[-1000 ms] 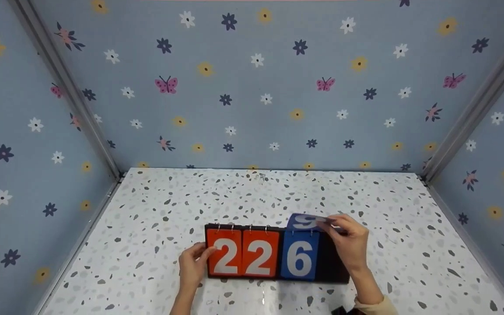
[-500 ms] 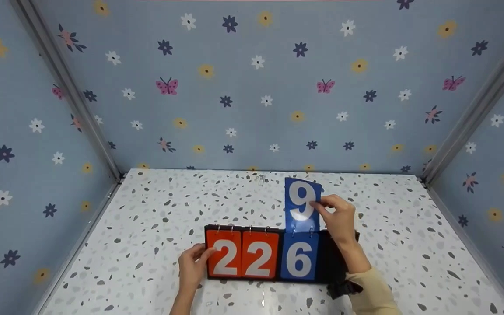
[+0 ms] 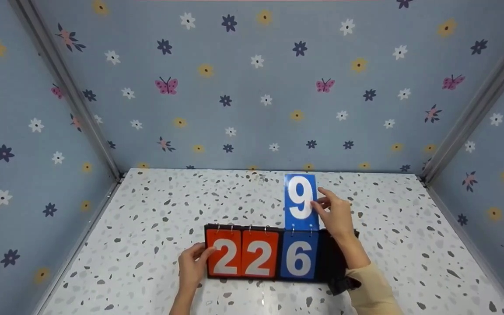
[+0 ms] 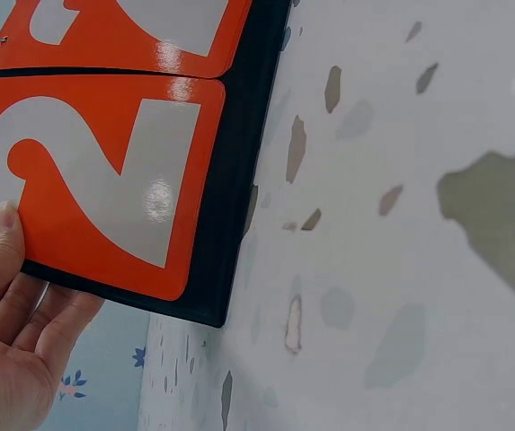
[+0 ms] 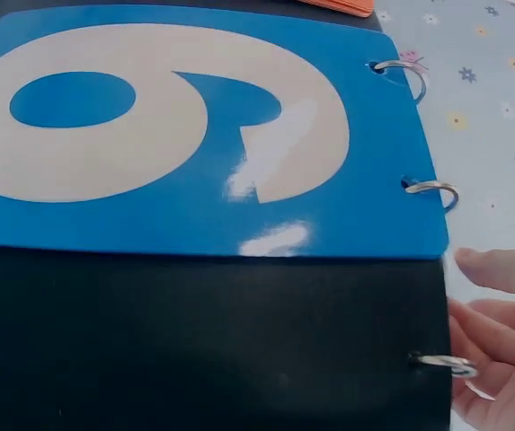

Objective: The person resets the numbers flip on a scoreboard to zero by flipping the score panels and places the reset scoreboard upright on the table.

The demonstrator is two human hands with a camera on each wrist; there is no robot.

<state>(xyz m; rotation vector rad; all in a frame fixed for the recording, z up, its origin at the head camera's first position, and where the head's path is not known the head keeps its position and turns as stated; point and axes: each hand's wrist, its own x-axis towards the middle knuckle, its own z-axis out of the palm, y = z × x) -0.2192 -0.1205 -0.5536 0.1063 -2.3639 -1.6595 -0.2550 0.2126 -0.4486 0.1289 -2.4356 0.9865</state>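
Note:
A black flip scoreboard (image 3: 333,258) sits upright on the table, showing two red number cards (image 3: 259,254) with 2s and a blue 6 card (image 3: 299,256). My left hand (image 3: 191,264) grips its left end, thumb on the front of the outer red card and fingers behind. Beyond the top edge, a blue 9 card (image 3: 300,201) lies flipped back on its rings. The right hand (image 3: 338,216) is at that card's right edge; its thumb tip overlaps the card and its index fingertip stands off the edge. In the right wrist view, thumb and fingers are parted, with no card visible between them.
Metal rings (image 5: 432,187) join the cards to the board's top edge. A speckled white table (image 3: 169,205) lies under it, with flower-patterned panels (image 3: 256,87) at the back and both sides. A black strap (image 3: 341,285) is at the right sleeve.
The right hand has lifted the 9 card up and over the rings, away from the 6. Its index finger has since moved off the card. The left hand keeps its place.

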